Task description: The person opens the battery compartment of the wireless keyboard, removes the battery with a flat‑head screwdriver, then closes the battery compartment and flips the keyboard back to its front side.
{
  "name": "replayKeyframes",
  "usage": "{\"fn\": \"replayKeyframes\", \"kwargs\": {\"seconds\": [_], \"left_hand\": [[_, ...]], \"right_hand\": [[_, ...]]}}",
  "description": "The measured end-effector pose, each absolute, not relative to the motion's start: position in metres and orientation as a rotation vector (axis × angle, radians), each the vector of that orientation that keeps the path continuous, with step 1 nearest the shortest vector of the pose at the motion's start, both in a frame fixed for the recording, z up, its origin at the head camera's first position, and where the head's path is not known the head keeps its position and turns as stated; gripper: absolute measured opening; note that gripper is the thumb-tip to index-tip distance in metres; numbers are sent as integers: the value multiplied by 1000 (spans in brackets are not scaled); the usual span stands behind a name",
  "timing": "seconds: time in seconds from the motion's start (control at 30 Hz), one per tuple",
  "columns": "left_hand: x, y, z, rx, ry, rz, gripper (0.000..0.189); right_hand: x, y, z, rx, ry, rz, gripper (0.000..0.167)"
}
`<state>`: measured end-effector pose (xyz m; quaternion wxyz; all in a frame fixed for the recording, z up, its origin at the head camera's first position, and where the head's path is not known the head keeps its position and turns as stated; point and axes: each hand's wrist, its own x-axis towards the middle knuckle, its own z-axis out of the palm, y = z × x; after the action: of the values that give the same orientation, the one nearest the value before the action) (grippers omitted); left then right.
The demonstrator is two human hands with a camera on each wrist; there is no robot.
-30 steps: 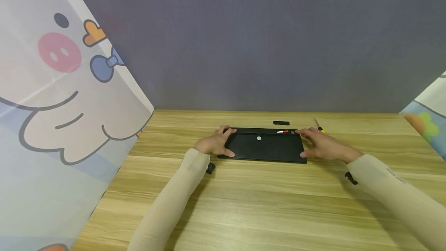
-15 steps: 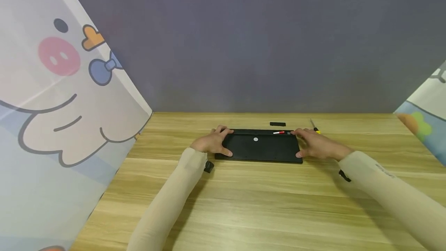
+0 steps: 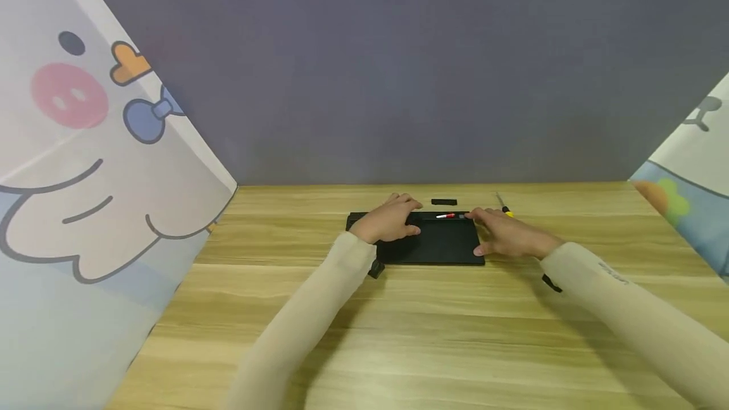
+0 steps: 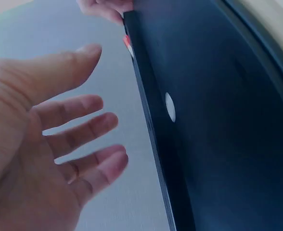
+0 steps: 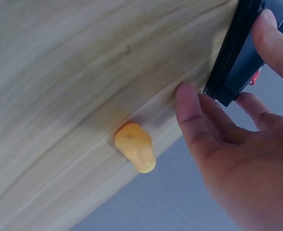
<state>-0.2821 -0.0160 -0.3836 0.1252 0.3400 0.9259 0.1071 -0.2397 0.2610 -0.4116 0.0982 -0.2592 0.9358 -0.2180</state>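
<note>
A black keyboard point(image 3: 441, 245) lies underside up on the table, a round white sticker point(image 4: 170, 107) on its back. Along its far edge, near the right end, sits a small red-and-white battery point(image 3: 446, 216). My left hand point(image 3: 390, 219) is over the left part of the keyboard, fingers spread and apart from it in the left wrist view. At the right end my right hand point(image 3: 507, 233) grips the keyboard, thumb on the near corner and fingers round the far one. In the right wrist view the fingertips point(image 5: 187, 98) curl past its edge.
Behind the keyboard lies a small black cover point(image 3: 444, 202). A screwdriver point(image 3: 504, 209) with a yellow and black handle rests beyond my right hand. A grey panel point(image 3: 398, 81) rises behind the wooden table point(image 3: 433, 334); a cartoon-printed wall point(image 3: 102, 163) stands left.
My left hand has let go of the keyboard's left end and moved right over it. My right hand keeps its grip. The whole head view has shifted slightly.
</note>
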Motion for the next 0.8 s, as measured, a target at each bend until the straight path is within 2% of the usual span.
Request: {"fn": "replayKeyframes", "kwargs": {"seconds": [0.43, 0.8], "left_hand": [[-289, 33, -394, 1028, 2681, 236, 52], [-292, 52, -403, 1097, 2746, 53, 50]], "right_hand": [[-240, 260, -410, -766, 2750, -625, 72], [-239, 259, -409, -748, 2747, -620, 73]]}}
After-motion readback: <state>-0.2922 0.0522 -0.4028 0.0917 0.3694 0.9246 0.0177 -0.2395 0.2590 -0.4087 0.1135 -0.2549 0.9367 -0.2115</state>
